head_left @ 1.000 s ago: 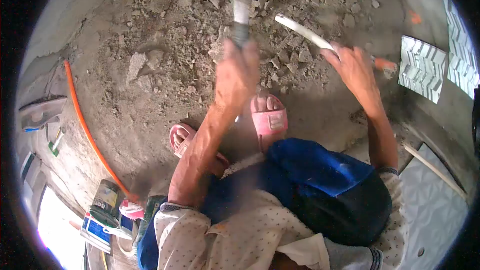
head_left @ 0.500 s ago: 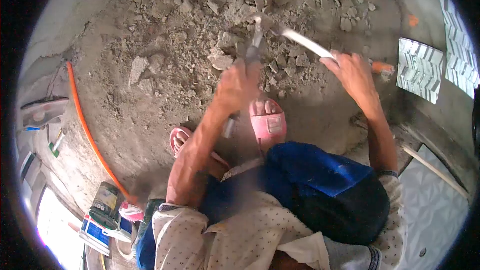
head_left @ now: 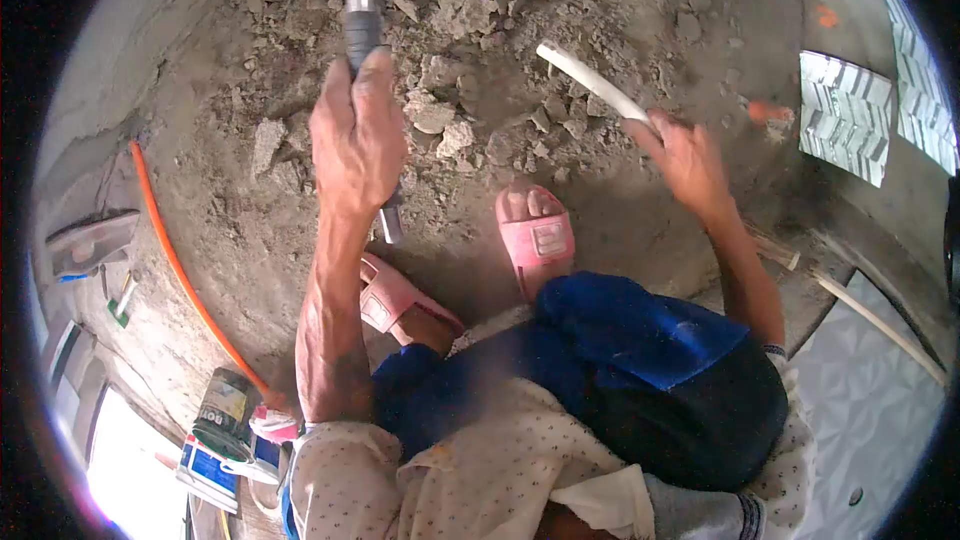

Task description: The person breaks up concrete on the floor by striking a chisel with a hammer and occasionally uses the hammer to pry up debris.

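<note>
My left hand is wrapped round the dark grip of a hammer. Its metal shaft points up and away from me, its head is blurred at the top edge, and the bare butt end shows below my wrist. My right hand is closed on the near end of a pale, slightly curved stick. The stick's far end points up and left, over broken rubble on the ground.
Pink sandals are on my feet below the rubble. An orange hose runs down the left, towards a dark can. Patterned tile pieces stand on the right, with a grey textured panel and a wooden strip lower down.
My left hand has swung the hammer up and left, away from the stick's far end. My right hand and the stick have shifted slightly.
</note>
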`<action>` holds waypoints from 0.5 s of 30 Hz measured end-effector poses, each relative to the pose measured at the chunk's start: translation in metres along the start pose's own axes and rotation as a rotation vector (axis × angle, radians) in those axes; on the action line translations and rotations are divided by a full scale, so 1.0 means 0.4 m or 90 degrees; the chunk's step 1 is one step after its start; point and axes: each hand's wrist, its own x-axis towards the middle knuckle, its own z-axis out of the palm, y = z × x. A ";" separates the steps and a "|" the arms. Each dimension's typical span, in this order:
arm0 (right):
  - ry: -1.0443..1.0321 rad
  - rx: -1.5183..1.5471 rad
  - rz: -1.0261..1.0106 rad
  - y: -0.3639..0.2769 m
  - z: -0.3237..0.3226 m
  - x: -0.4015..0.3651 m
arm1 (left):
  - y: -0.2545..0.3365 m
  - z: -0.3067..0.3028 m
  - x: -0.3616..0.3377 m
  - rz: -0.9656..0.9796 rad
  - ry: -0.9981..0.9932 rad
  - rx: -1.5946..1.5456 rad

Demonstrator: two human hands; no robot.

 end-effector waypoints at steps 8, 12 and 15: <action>0.012 0.012 -0.031 -0.047 -0.030 -0.008 | -0.113 0.082 -0.080 0.036 -0.150 0.263; 0.014 -0.040 -0.090 -0.034 -0.027 0.012 | -0.147 0.082 -0.068 0.137 -0.178 0.274; 0.009 -0.032 -0.072 -0.053 -0.047 0.007 | -0.054 0.064 -0.052 0.029 -0.121 0.163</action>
